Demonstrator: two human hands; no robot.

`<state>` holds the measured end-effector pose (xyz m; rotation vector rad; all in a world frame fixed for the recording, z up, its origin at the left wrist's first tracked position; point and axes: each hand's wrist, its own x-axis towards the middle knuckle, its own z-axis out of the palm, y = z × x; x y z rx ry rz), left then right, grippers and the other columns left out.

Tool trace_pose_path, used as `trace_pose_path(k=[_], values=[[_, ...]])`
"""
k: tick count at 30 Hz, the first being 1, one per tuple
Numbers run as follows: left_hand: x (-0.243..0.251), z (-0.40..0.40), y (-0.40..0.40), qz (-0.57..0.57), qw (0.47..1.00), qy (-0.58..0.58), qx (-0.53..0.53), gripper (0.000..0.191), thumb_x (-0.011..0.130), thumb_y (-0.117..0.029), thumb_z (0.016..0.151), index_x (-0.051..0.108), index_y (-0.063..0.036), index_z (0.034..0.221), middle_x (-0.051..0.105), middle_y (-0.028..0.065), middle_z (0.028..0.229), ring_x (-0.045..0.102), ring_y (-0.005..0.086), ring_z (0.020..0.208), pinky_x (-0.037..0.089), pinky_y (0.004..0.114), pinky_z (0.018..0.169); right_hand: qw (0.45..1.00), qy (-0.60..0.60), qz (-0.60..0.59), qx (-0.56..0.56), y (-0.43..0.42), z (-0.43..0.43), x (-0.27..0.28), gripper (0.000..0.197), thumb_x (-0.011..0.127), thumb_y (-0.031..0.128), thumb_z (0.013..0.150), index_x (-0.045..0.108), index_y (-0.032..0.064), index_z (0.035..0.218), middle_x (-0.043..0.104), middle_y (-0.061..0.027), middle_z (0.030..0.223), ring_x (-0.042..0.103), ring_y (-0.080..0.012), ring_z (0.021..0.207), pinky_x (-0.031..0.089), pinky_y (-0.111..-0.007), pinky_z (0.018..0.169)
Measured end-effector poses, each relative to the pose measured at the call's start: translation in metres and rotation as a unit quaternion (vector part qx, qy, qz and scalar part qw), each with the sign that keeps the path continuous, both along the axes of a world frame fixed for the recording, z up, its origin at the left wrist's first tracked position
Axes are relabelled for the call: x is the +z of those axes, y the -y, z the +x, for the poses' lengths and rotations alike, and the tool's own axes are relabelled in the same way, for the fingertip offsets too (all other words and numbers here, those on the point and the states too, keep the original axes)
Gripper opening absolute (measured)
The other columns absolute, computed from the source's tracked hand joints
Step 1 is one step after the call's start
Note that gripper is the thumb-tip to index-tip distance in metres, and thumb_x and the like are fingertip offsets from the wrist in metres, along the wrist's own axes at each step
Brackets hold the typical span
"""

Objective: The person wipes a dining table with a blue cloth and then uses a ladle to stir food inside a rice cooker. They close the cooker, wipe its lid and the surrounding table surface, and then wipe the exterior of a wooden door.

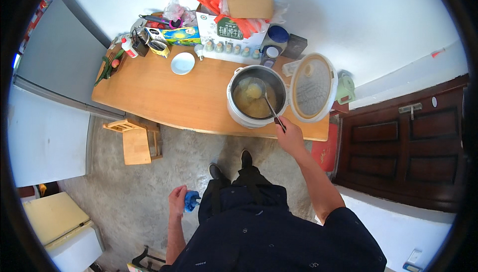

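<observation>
My right hand grips the dark handle of a metal ladle, whose bowl is down in the pot of a white electric cooker. Yellowish liquid fills the lower part of the pot, and a paler yellow patch shows at the ladle's bowl. The cooker's hinged lid stands raised on the right, its inner side wet with droplets. Low at my left side, away from the table, my left hand is closed on a crumpled blue cloth.
On the wooden table stand a white bowl, a light bulb, jars, small corked bottles and cartons along the wall. Cucumbers lie far left. A wooden chair stands before the table; a brown door is right.
</observation>
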<state>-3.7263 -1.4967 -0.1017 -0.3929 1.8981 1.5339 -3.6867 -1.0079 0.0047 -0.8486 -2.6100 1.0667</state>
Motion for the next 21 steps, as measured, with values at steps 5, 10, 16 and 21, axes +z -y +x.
trace_pose_path(k=[5,10,16,21], values=[[0.001,-0.005,-0.003,0.01,1.0,0.001,-0.008,0.031,0.063,-0.021,0.098,0.065,0.0044,0.115,0.073,0.0122,0.097,0.069,0.0163,0.087,0.055,0.027,0.079,0.989,-0.073,0.127,0.004,0.008,0.027,0.031,0.035,0.059,0.013,0.091,0.06,0.0013,0.125,0.069,-0.0193,0.1,0.066,-0.0394,0.085,0.052,-0.047,0.077],[0.002,-0.014,-0.004,0.002,1.0,-0.002,-0.023,0.031,0.064,-0.021,0.098,0.065,0.0041,0.115,0.073,0.012,0.097,0.069,0.0166,0.087,0.055,0.027,0.079,0.987,-0.112,0.103,-0.046,0.03,0.049,0.069,0.036,0.059,0.014,0.094,0.057,0.0012,0.128,0.066,-0.0199,0.09,0.065,-0.0408,0.082,0.053,-0.043,0.072],[0.008,-0.021,-0.017,0.001,0.999,-0.003,-0.055,0.03,0.064,-0.021,0.098,0.064,0.0039,0.115,0.073,0.0119,0.095,0.069,0.0166,0.086,0.055,0.026,0.078,0.989,0.092,-0.087,-0.076,0.031,0.039,-0.051,0.035,0.06,0.031,0.097,0.062,-0.0042,0.102,0.064,-0.0213,0.075,0.065,-0.0373,0.072,0.051,-0.043,0.069],[0.003,-0.019,-0.006,0.003,0.998,-0.04,-0.045,0.029,0.064,-0.019,0.097,0.065,0.0044,0.113,0.073,0.0117,0.095,0.069,0.0163,0.086,0.055,0.027,0.077,0.993,0.021,-0.065,-0.097,0.035,0.046,-0.035,0.041,0.058,0.035,0.098,0.062,-0.0048,0.093,0.063,-0.0209,0.074,0.063,-0.0333,0.068,0.049,-0.042,0.066]])
